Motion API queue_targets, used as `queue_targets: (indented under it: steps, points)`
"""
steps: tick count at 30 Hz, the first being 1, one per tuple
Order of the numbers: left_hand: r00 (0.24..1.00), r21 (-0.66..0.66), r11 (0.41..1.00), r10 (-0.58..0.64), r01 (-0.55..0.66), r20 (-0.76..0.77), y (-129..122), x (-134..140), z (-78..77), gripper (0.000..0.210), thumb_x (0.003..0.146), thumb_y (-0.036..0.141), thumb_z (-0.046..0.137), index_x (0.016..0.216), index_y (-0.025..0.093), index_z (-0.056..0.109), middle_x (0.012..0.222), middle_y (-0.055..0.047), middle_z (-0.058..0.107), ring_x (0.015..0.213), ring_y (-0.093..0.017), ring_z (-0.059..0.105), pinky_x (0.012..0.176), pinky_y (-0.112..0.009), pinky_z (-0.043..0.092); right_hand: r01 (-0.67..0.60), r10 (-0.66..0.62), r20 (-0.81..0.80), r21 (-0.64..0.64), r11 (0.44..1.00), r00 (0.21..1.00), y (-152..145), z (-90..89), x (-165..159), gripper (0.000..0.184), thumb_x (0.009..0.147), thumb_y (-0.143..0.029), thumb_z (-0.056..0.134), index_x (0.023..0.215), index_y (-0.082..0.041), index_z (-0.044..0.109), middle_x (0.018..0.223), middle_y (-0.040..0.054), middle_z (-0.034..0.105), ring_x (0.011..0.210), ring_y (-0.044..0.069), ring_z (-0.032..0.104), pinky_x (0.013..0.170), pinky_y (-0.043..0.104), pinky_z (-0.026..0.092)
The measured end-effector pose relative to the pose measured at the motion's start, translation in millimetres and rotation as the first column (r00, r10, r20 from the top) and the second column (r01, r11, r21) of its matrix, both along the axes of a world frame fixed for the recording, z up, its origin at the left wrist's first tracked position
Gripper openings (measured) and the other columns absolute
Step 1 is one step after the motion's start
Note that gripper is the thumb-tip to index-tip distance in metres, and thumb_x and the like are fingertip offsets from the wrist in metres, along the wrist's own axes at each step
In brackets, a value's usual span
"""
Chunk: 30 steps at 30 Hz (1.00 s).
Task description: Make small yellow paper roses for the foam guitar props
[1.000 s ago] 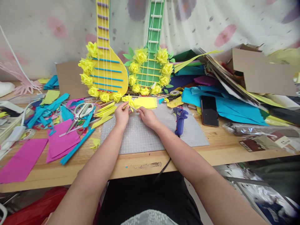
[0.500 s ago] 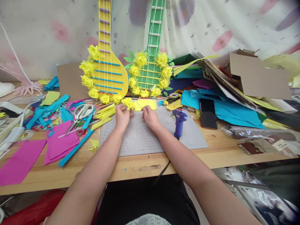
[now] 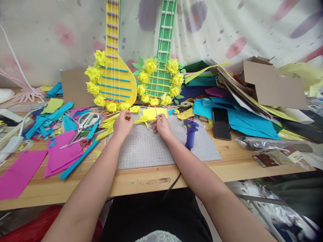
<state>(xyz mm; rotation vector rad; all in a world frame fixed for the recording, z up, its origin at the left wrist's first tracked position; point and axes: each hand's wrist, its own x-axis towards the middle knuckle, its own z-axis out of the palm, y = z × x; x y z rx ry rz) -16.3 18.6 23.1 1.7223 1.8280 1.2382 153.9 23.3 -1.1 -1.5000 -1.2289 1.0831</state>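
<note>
At mat's (image 3: 151, 151) twelve, right hand (image 3: 161, 124): fingers pinching a stick (image 3: 155, 111)!
Left hand (image 3: 123, 121): fingers curled, hold unclear.
Glue gun (image 3: 191, 133), two o'clock: right forearm (image 3: 194, 164) might topple it.

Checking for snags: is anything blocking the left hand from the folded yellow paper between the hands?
Nothing visible stands between the left hand and the folded yellow paper; the glue gun is off to the right.

Thin stick (image 3: 155, 111) partly hidden, instrument necks (image 3: 112, 30) cropped

Floral cloth (image 3: 219, 37) hangs behind 1 wooden table (image 3: 141, 186).
</note>
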Motion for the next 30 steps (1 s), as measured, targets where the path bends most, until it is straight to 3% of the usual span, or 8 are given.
queue_targets:
  steps: [4,12,16,21,26,30]
  points:
    - [0.98,-0.044,0.992,-0.127,0.122,-0.155,-8.2,2.0,-6.0,0.025,0.065,0.017,0.058,0.089,0.024,0.056,0.084,0.0,0.065,0.072,-0.016,0.058,0.071,-0.028,0.042,-0.031,0.028,0.103,0.025,0.999,0.994,-2.0,-0.7,0.2,0.009,0.088,-0.029,0.029,0.09,-0.022,0.034,0.079,0.0018,0.067,0.035,0.005,0.045,0.036,0.018,0.038]
    - [0.969,-0.065,0.979,-0.202,0.194,-0.144,-6.1,20.7,-21.1,0.028,0.068,0.02,0.061,0.095,0.021,0.054,0.086,-0.003,0.064,0.077,-0.016,0.059,0.071,-0.027,0.043,-0.1,0.079,0.202,0.096,0.99,0.976,-1.3,-1.7,1.5,0.011,0.087,-0.031,0.029,0.088,-0.023,0.036,0.097,0.0015,0.066,0.032,0.005,0.042,0.042,0.023,0.041]
    - [0.959,-0.141,0.982,-0.153,0.122,-0.237,-8.9,32.9,-16.4,0.027,0.074,0.025,0.055,0.101,0.022,0.053,0.087,-0.001,0.066,0.076,-0.015,0.06,0.067,-0.026,0.042,-0.115,0.08,0.256,0.126,0.985,0.963,-2.8,0.4,1.4,0.013,0.087,-0.033,0.03,0.086,-0.023,0.039,0.094,0.001,0.067,0.039,0.007,0.045,0.054,0.026,0.043]
    - [0.95,-0.109,0.993,0.003,-0.039,-0.312,-10.9,36.0,-10.3,0.031,0.075,0.029,0.056,0.105,0.023,0.05,0.081,0.001,0.068,0.079,-0.018,0.062,0.067,-0.028,0.04,-0.079,-0.005,0.313,0.258,0.963,0.95,-6.2,5.1,2.7,0.016,0.087,-0.032,0.029,0.089,-0.022,0.042,0.091,0.0024,0.065,0.064,0.013,0.055,0.067,0.028,0.041]
    - [0.956,-0.073,0.994,0.054,-0.078,-0.288,-9.5,34.1,-8.2,0.025,0.075,0.028,0.056,0.099,0.023,0.052,0.081,0.0,0.068,0.08,-0.02,0.062,0.067,-0.029,0.04,-0.237,0.069,0.442,0.337,0.911,0.894,-14.8,12.2,-2.4,0.024,0.086,-0.036,0.03,0.091,-0.02,0.047,0.083,0.0021,0.061,0.072,0.014,0.054,0.068,0.026,0.038]
    - [0.965,-0.04,0.993,0.099,-0.112,-0.244,-9.3,33.7,-8.3,0.032,0.073,0.027,0.058,0.103,0.022,0.048,0.081,-0.001,0.068,0.078,-0.021,0.062,0.066,-0.03,0.041,-0.34,0.149,0.523,0.291,0.895,0.839,-20.5,13.0,-10.1,0.031,0.087,-0.042,0.03,0.097,-0.021,0.05,0.085,0.0022,0.061,0.073,0.015,0.053,0.065,0.026,0.037]
